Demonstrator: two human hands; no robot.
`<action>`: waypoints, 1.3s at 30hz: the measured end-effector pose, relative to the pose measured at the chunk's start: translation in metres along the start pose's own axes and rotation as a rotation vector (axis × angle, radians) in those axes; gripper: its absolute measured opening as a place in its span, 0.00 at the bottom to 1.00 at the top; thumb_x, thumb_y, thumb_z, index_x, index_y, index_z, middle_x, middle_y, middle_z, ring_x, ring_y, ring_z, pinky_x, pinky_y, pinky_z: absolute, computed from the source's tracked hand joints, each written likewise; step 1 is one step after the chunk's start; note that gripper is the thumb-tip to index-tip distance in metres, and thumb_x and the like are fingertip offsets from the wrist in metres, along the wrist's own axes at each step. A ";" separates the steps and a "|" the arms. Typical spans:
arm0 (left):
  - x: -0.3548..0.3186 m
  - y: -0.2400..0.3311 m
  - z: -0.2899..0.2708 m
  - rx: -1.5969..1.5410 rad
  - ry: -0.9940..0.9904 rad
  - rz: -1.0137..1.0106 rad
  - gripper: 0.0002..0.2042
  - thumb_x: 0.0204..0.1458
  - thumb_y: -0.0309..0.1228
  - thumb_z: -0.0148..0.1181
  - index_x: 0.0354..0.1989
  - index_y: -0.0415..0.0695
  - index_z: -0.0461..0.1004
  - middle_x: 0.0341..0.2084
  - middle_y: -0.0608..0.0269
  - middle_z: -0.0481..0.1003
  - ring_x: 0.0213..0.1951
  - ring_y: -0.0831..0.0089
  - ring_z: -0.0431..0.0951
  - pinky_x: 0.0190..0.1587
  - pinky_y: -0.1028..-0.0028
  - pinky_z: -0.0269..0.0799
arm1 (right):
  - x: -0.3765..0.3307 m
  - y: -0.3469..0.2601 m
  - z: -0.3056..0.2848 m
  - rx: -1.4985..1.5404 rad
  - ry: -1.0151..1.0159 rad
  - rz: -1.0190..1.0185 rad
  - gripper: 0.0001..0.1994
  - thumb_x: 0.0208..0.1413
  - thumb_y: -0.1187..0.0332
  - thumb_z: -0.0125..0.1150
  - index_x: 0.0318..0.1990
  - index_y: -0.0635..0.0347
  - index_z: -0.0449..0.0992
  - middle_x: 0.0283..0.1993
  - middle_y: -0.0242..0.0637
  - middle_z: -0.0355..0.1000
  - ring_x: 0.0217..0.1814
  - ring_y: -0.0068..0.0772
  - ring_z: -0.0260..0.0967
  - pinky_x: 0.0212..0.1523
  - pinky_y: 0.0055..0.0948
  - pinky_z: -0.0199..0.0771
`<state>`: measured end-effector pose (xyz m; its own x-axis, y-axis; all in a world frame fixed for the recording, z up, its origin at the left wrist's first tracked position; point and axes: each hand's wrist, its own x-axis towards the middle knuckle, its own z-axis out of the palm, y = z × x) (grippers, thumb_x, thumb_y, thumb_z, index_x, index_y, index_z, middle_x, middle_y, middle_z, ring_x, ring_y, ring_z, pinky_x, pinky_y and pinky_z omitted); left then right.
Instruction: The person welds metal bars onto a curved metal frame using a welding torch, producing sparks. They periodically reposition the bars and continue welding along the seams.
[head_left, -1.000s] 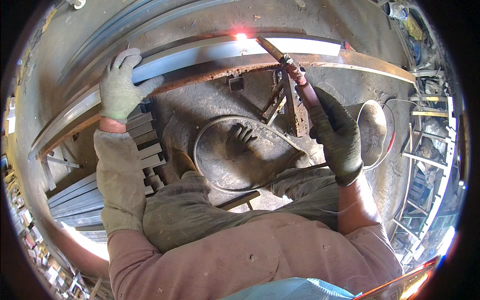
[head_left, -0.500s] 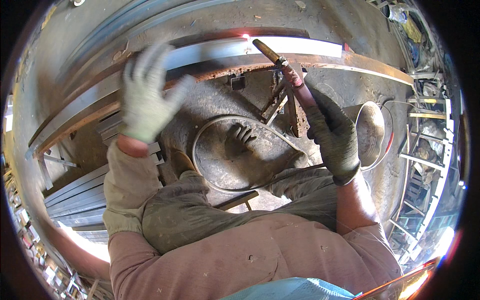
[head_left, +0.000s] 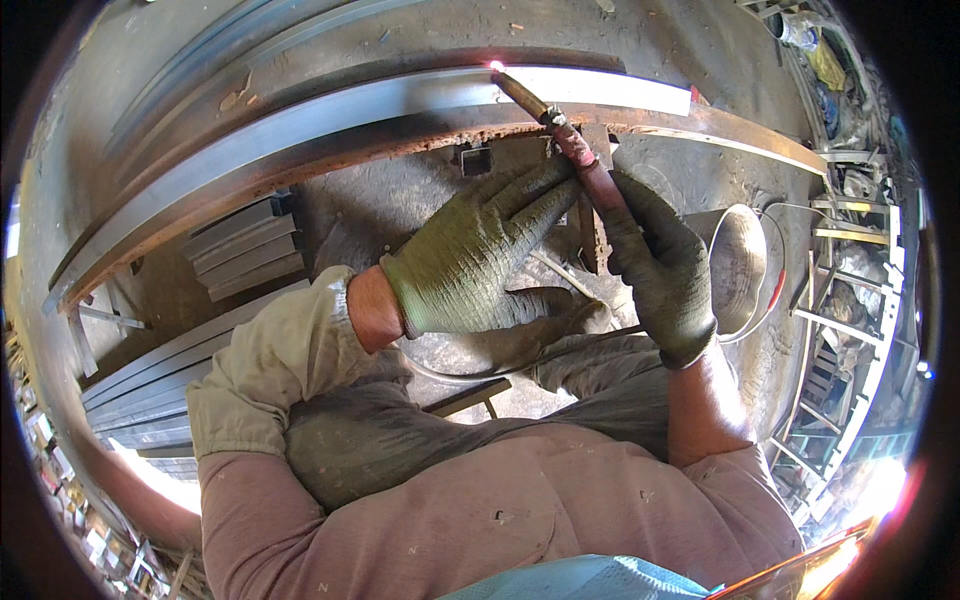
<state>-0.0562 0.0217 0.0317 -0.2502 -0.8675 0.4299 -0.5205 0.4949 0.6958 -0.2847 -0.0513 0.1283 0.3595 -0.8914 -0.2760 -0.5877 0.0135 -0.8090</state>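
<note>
My right hand (head_left: pixel 662 270), in a dirty grey-green glove, is wrapped round the handle of a welding torch (head_left: pixel 520 97). The torch slants up and left, and a bright pinkish spark glows at its tip against the edge of a long pale metal bar (head_left: pixel 400 102). My left hand (head_left: pixel 475 255), gloved too, lies palm down with fingers stretched out. Its fingertips reach the torch's pink-wrapped part; whether they touch or pass beneath it cannot be made out. The bar rests along a rusty beam (head_left: pixel 730 130), with glare whitening its right end.
Below the beam, a short square tube end (head_left: pixel 475 161) shows. Stacked grey metal profiles (head_left: pixel 160 385) lie at the left. A metal bucket (head_left: pixel 738 270) stands right of my right hand, near a cable. A light-coloured rack (head_left: pixel 850 330) runs along the right, with clutter behind it.
My left hand has swung right and down from above the bar's left part to beside the torch. The torch tip has risen slightly leftward to the glowing spot.
</note>
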 end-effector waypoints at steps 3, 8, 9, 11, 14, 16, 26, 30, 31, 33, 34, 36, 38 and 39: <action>-0.001 -0.001 -0.002 0.012 -0.019 0.009 0.52 0.59 0.53 0.78 0.84 0.33 0.63 0.83 0.37 0.64 0.80 0.42 0.69 0.82 0.49 0.65 | 0.000 0.004 0.003 0.079 0.011 -0.003 0.22 0.82 0.59 0.69 0.72 0.65 0.83 0.48 0.33 0.86 0.47 0.17 0.79 0.49 0.24 0.83; -0.004 -0.001 -0.004 0.072 -0.046 -0.010 0.53 0.59 0.51 0.79 0.86 0.33 0.61 0.83 0.38 0.63 0.79 0.41 0.70 0.80 0.49 0.68 | 0.000 0.008 0.004 0.090 0.017 0.030 0.22 0.82 0.60 0.69 0.73 0.64 0.82 0.51 0.34 0.87 0.50 0.16 0.80 0.49 0.23 0.83; -0.003 -0.003 -0.003 0.044 -0.038 0.004 0.53 0.59 0.51 0.79 0.85 0.33 0.61 0.83 0.38 0.63 0.79 0.42 0.70 0.80 0.49 0.68 | 0.000 0.009 0.005 0.100 0.020 0.013 0.22 0.82 0.61 0.68 0.73 0.64 0.82 0.52 0.33 0.87 0.50 0.16 0.80 0.49 0.22 0.83; -0.002 -0.007 0.000 -0.010 -0.021 0.030 0.53 0.58 0.51 0.79 0.85 0.33 0.62 0.83 0.38 0.65 0.79 0.42 0.70 0.80 0.49 0.68 | 0.000 0.008 0.005 0.098 0.017 0.000 0.21 0.82 0.61 0.68 0.73 0.64 0.82 0.53 0.34 0.87 0.50 0.16 0.80 0.49 0.22 0.84; -0.003 -0.007 -0.001 0.019 -0.024 0.032 0.53 0.58 0.53 0.79 0.85 0.32 0.63 0.82 0.38 0.65 0.81 0.43 0.68 0.81 0.50 0.67 | 0.000 0.006 0.004 0.055 0.004 0.032 0.21 0.82 0.61 0.69 0.73 0.64 0.82 0.52 0.33 0.87 0.49 0.16 0.80 0.49 0.22 0.84; -0.003 -0.006 -0.001 -0.026 -0.035 0.012 0.52 0.58 0.53 0.78 0.84 0.32 0.64 0.82 0.38 0.65 0.81 0.43 0.68 0.81 0.50 0.66 | 0.002 0.006 0.003 0.014 -0.002 0.073 0.21 0.82 0.61 0.69 0.73 0.63 0.83 0.52 0.33 0.87 0.48 0.15 0.79 0.48 0.22 0.83; -0.002 -0.006 -0.001 0.018 0.003 0.054 0.50 0.58 0.54 0.78 0.81 0.30 0.67 0.80 0.36 0.68 0.80 0.41 0.70 0.82 0.51 0.67 | -0.001 0.001 0.004 -0.001 0.007 0.041 0.21 0.82 0.58 0.68 0.72 0.61 0.84 0.48 0.31 0.87 0.47 0.14 0.77 0.47 0.23 0.82; -0.002 -0.005 -0.003 0.035 -0.006 0.045 0.50 0.58 0.54 0.78 0.81 0.31 0.67 0.80 0.36 0.68 0.80 0.41 0.70 0.82 0.49 0.67 | -0.002 0.002 0.006 0.011 0.029 0.009 0.22 0.82 0.57 0.68 0.72 0.61 0.84 0.48 0.33 0.87 0.48 0.15 0.77 0.48 0.23 0.82; -0.002 -0.005 -0.003 0.032 0.003 0.046 0.50 0.58 0.55 0.79 0.82 0.31 0.67 0.80 0.36 0.68 0.79 0.41 0.70 0.82 0.49 0.67 | -0.002 0.002 0.006 0.018 0.023 0.016 0.22 0.82 0.57 0.68 0.72 0.61 0.84 0.48 0.33 0.87 0.48 0.16 0.77 0.48 0.23 0.82; -0.004 -0.002 -0.003 0.001 -0.028 -0.004 0.50 0.59 0.55 0.79 0.82 0.33 0.67 0.80 0.36 0.67 0.79 0.40 0.70 0.81 0.49 0.68 | -0.002 0.003 0.007 0.014 0.030 0.017 0.22 0.82 0.56 0.68 0.72 0.61 0.84 0.48 0.33 0.87 0.49 0.16 0.77 0.50 0.23 0.82; -0.004 0.000 -0.005 0.002 -0.029 -0.010 0.53 0.57 0.52 0.81 0.85 0.35 0.63 0.82 0.37 0.65 0.80 0.39 0.69 0.81 0.48 0.67 | -0.002 0.004 0.008 0.015 0.031 0.016 0.22 0.82 0.56 0.68 0.71 0.61 0.84 0.48 0.33 0.87 0.50 0.16 0.77 0.50 0.23 0.82; -0.003 0.002 -0.006 0.005 -0.033 -0.023 0.59 0.52 0.47 0.86 0.89 0.39 0.57 0.86 0.38 0.60 0.83 0.36 0.65 0.82 0.47 0.66 | -0.003 -0.001 0.007 -0.011 0.008 0.039 0.22 0.82 0.56 0.68 0.72 0.61 0.84 0.49 0.33 0.88 0.51 0.15 0.78 0.52 0.24 0.82; -0.009 -0.002 -0.005 -0.026 -0.046 -0.019 0.59 0.52 0.46 0.86 0.89 0.39 0.57 0.86 0.39 0.60 0.83 0.36 0.65 0.82 0.48 0.66 | -0.005 -0.004 0.006 -0.013 0.005 0.046 0.22 0.82 0.56 0.68 0.72 0.60 0.84 0.50 0.33 0.88 0.51 0.15 0.78 0.52 0.24 0.83; -0.011 -0.004 -0.004 -0.040 -0.053 -0.018 0.59 0.52 0.45 0.86 0.89 0.40 0.58 0.86 0.39 0.59 0.83 0.36 0.65 0.82 0.48 0.66 | -0.005 -0.002 0.005 0.006 0.008 0.040 0.22 0.82 0.56 0.68 0.72 0.60 0.84 0.51 0.33 0.88 0.51 0.16 0.78 0.53 0.24 0.83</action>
<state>-0.0482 0.0292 0.0262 -0.2845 -0.8770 0.3872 -0.4922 0.4802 0.7260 -0.2815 -0.0440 0.1286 0.3297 -0.8938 -0.3040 -0.5974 0.0518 -0.8002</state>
